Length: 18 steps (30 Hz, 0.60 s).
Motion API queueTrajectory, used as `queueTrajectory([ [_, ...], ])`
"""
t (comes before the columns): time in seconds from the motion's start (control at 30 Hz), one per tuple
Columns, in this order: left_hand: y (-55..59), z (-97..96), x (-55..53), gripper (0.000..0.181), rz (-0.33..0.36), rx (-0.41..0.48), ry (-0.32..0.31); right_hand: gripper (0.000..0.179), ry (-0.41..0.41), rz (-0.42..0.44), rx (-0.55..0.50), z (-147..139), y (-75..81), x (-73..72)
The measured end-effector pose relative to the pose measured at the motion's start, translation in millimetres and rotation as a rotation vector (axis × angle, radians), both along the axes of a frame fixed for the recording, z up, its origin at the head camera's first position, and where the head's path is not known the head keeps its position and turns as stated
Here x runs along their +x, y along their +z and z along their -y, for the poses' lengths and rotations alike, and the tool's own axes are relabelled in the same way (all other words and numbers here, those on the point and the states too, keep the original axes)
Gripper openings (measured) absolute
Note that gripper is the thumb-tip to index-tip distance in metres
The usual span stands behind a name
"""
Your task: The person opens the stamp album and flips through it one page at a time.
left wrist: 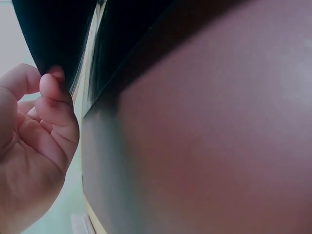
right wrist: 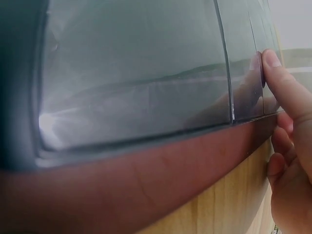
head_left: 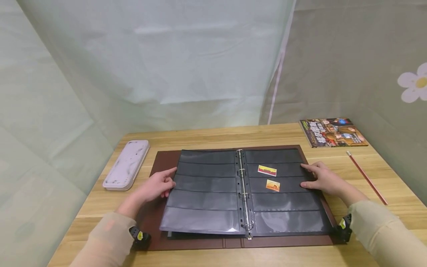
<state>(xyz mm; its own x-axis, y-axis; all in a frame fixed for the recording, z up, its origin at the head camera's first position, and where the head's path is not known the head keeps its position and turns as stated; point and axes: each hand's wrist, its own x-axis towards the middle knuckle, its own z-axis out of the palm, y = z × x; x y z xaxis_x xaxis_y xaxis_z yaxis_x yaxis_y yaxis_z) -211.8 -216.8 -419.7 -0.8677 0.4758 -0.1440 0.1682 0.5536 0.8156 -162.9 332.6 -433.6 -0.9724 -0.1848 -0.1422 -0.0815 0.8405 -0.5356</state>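
Observation:
An open ring binder album with a brown cover and black pocket pages lies on the table. My left hand pinches the outer edge of the left page. In the left wrist view that page stands raised from the cover, held by the fingers. My right hand rests at the outer edge of the right page. The right wrist view shows its thumb on the page surface. Two small stamp-like cards, one yellow and red, one orange, lie in the right page's pockets.
A white, scuffed pencil case lies at the table's left side. At the back right is a colourful comic-style book. A red pencil lies to the right of my right hand. Hanging cloth surrounds the wooden table.

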Motion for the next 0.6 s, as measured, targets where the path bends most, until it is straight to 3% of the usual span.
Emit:
queueTrajectory([
  [0.6, -12.8, 0.4, 1.4, 0.060, -0.022, -0.120, -0.047, 0.090, -0.016, 0.010, -0.008, 1, 0.6, 1.0],
])
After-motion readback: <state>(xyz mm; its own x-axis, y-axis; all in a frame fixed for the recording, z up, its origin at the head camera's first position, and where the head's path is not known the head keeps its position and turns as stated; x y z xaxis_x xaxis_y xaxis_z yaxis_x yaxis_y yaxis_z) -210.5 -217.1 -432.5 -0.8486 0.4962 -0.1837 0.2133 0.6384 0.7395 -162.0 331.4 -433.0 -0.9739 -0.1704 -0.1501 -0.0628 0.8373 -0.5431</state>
